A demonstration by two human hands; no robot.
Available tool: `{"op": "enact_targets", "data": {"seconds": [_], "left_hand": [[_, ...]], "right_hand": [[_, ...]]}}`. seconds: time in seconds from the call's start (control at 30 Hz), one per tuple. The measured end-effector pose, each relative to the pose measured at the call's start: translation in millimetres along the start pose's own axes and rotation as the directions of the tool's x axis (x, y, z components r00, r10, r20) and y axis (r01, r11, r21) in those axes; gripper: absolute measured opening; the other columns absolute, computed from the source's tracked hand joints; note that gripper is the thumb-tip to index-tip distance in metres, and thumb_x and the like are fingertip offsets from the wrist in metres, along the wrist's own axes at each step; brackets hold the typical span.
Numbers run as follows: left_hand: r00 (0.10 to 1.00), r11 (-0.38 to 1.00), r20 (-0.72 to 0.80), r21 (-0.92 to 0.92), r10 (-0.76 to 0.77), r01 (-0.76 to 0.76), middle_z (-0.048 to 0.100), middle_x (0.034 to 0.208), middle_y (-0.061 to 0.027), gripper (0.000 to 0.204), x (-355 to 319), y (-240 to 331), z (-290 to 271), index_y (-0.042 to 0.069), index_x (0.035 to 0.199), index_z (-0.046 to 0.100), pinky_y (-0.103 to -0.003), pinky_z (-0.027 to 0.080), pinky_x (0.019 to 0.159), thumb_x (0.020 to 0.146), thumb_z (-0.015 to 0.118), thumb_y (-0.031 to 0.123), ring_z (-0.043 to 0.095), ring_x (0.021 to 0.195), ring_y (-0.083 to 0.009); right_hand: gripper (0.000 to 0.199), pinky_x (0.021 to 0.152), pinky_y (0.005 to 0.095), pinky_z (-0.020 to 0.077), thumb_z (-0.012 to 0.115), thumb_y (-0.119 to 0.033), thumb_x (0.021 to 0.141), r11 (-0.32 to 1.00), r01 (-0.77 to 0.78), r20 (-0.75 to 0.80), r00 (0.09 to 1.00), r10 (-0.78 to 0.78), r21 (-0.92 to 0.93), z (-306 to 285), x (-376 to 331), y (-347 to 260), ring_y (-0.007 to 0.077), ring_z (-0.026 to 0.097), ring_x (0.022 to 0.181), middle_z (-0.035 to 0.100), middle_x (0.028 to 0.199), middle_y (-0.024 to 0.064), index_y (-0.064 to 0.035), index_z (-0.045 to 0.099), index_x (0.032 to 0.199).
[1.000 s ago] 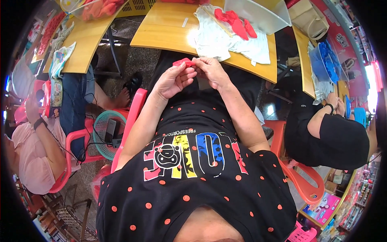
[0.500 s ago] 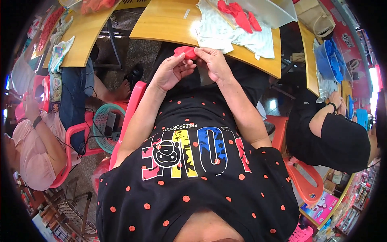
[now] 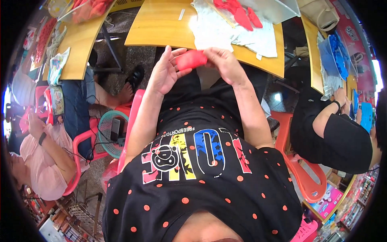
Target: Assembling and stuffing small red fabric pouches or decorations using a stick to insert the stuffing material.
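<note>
A small red fabric piece hangs between my hands, just off the near edge of the wooden table. My right hand pinches its right end between thumb and fingers. At its left end is my left hand, open, thumb up and fingers spread, with fingertips against or behind the cloth; the exact contact is hard to make out. On the table beyond lies a white cloth, with several more red fabric pieces on top.
A clear plastic bin stands at the table's far right. Co-workers sit at both sides: one in pink, one in black. A blue-filled bin is at right. A green basket stands beside my pink chair.
The red piece has gone from bunched to spread flatter and wider. My left hand has opened its fingers and its thumb has lifted off; my right hand has shifted slightly right, still pinching.
</note>
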State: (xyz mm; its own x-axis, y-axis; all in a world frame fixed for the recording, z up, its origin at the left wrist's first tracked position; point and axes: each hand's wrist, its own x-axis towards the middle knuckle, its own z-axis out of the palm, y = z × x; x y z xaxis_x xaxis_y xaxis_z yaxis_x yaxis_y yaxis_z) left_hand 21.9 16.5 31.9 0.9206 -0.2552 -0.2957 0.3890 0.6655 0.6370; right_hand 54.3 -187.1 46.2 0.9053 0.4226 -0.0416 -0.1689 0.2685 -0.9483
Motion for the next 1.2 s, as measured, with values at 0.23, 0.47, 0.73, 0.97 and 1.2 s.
{"op": "enact_targets", "data": {"seconds": [0.23, 0.47, 0.73, 0.97, 1.2], "left_hand": [[0.881, 0.871, 0.186, 0.335, -0.435, 0.359, 0.066, 0.087, -0.0074, 0.023, 11.2, 10.0, -0.1, -0.001, 0.101, 0.060, -0.025, 0.053, 0.065, 0.091, 0.056, 0.019, 0.064, 0.071, -0.0115], [0.959, 0.952, 0.041, 0.140, -0.282, 0.274, 0.063, 0.081, -0.0017, 0.022, 40.3, 25.7, 9.6, 0.002, 0.097, 0.060, -0.023, 0.051, 0.060, 0.092, 0.056, 0.023, 0.060, 0.065, -0.0078], [0.963, 0.942, 0.033, -0.200, -0.269, 0.270, 0.058, 0.081, -0.0026, 0.042, 58.8, 52.8, 16.0, 0.002, 0.115, 0.052, -0.022, 0.049, 0.058, 0.094, 0.050, 0.038, 0.056, 0.066, -0.0116], [0.972, 0.953, -0.131, -0.262, -0.193, 0.154, 0.059, 0.083, -0.0028, 0.032, 87.3, 64.4, -6.2, 0.006, 0.106, 0.054, -0.023, 0.050, 0.060, 0.090, 0.058, 0.034, 0.057, 0.069, -0.0124], [0.944, 0.944, -0.294, -0.325, -0.148, 0.047, 0.061, 0.084, -0.0031, 0.030, 121.0, 64.3, 2.5, 0.009, 0.100, 0.056, -0.025, 0.051, 0.059, 0.085, 0.066, 0.032, 0.060, 0.072, -0.0139]], "right_hand": [[0.022, 0.068, 0.0238, 0.0447, 0.056, -0.019, 0.091, 0.812, 0.056, 0.162, 0.986, 0.048, -0.582, 4.7, -1.3, -18.9, 0.0088, 0.055, 0.074, 0.061, 0.079, 0.0015, 0.0024, 0.062, 0.091], [0.019, 0.074, 0.0341, 0.0469, 0.056, -0.014, 0.087, 0.352, 0.057, -0.148, 0.836, -0.529, -0.934, -52.3, 71.9, -27.9, 0.0267, 0.059, 0.083, 0.062, 0.093, 0.0144, -0.0024, 0.063, 0.101], [0.020, 0.081, 0.0441, 0.0462, 0.056, -0.009, 0.083, -0.015, -0.045, -0.030, 0.853, -0.521, -0.999, -83.6, 132.1, -12.5, 0.0347, 0.056, 0.090, 0.059, 0.092, 0.0153, -0.0049, 0.062, 0.101], [0.015, 0.063, 0.0292, 0.0448, 0.053, -0.008, 0.090, 0.617, -0.071, -0.232, 0.955, -0.184, -0.784, -45.6, 71.5, -46.5, 0.0169, 0.057, 0.068, 0.058, 0.081, 0.0087, 0.0008, 0.060, 0.100], [0.018, 0.062, 0.0250, 0.0453, 0.054, -0.008, 0.090, 0.804, -0.243, -0.287, 0.953, 0.095, -0.542, -20.6, 8.3, -57.5, 0.0132, 0.059, 0.068, 0.061, 0.076, 0.0083, 0.0041, 0.060, 0.102]]}}
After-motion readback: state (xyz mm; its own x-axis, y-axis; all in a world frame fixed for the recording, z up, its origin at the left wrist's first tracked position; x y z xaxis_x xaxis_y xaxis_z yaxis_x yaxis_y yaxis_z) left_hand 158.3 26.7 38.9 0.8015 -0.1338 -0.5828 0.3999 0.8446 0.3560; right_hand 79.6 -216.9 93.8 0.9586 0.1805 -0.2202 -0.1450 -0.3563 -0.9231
